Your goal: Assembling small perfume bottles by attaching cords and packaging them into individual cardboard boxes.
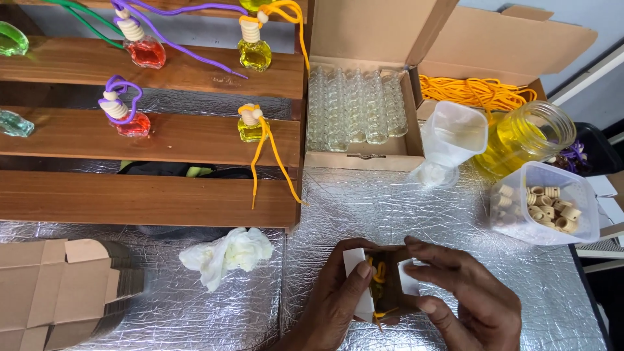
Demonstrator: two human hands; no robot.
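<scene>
Both my hands hold a small brown cardboard box with white flaps over the foil-covered table. A yellow cord shows inside the box opening. My left hand grips its left side with the thumb on a white flap. My right hand holds the right side, fingers on the other white flap.
A wooden slatted rack carries small bottles of red and yellow liquid with cords. Behind are a box of empty glass bottles, yellow cords, a jar of yellow liquid, a tub of wooden caps, a crumpled tissue and flat box blanks.
</scene>
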